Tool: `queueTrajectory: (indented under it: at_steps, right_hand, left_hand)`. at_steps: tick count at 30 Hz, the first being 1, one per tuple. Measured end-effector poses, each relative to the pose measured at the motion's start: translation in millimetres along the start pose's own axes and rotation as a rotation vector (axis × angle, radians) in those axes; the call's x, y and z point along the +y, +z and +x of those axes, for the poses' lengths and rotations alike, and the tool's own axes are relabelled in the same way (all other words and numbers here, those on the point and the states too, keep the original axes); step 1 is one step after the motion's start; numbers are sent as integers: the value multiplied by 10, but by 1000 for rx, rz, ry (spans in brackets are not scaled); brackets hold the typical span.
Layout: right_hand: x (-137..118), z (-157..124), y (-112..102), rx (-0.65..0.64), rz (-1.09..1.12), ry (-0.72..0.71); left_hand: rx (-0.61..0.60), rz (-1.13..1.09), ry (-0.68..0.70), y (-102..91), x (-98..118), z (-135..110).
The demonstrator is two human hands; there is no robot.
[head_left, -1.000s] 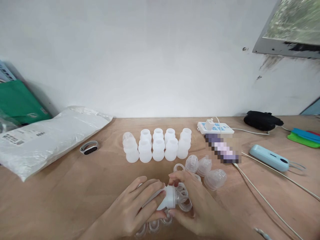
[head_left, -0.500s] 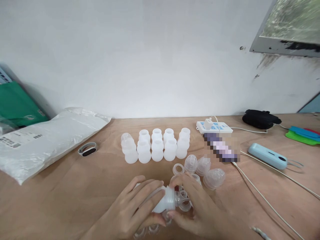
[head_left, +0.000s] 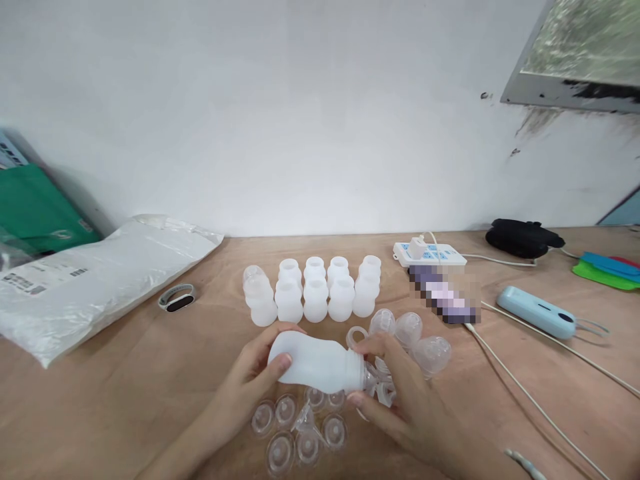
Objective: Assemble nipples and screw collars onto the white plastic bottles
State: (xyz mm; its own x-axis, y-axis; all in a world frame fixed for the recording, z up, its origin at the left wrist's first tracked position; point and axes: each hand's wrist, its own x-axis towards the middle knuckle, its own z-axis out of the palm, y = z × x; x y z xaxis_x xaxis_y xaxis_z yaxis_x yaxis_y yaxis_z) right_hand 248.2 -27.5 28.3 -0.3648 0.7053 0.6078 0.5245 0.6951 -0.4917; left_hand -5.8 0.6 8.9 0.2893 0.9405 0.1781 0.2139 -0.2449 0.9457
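A frosted white baby bottle (head_left: 315, 363) lies on its side in the air, its neck pointing right. My left hand (head_left: 253, 367) grips the base end, thumb on the near side. The fingers and thumb of my right hand (head_left: 393, 387) close around the collar at the neck; a clear nipple (head_left: 370, 379) sticks out there, partly hidden by that hand. Below the bottle, several clear silicone nipples (head_left: 280, 453) are scattered on the table. Beside my right hand are a loose collar ring (head_left: 357, 337) and several clear domed caps (head_left: 433, 355).
Several frosted bottles (head_left: 315, 300) stand in rows behind my hands, the leftmost one (head_left: 260, 297) capped. A white plastic parcel (head_left: 110, 267) and a fitness band (head_left: 177, 298) lie left. To the right are a power strip (head_left: 450, 255), a blurred phone (head_left: 443, 293), a blue device (head_left: 536, 312) and cables.
My left hand has turned from lying over the bottle to gripping its base end, so the body shows. The bottle has shifted slightly right and up, and the nipples below are uncovered.
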Motion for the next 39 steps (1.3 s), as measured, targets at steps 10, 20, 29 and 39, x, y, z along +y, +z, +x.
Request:
queueTrajectory:
  at_steps: [10, 20, 29, 39]
  right_hand:
    - [196, -166, 111, -73, 455, 335]
    - [244, 38, -42, 102, -165, -41]
    - [522, 51, 40, -42, -827, 86]
    - [259, 53, -83, 383, -84, 46]
  left_hand:
    - [20, 359, 566, -45, 15, -61]
    - [256, 439, 458, -33, -62, -97]
    - [420, 349, 361, -32, 13, -54]
    - [474, 164, 227, 28, 114, 1]
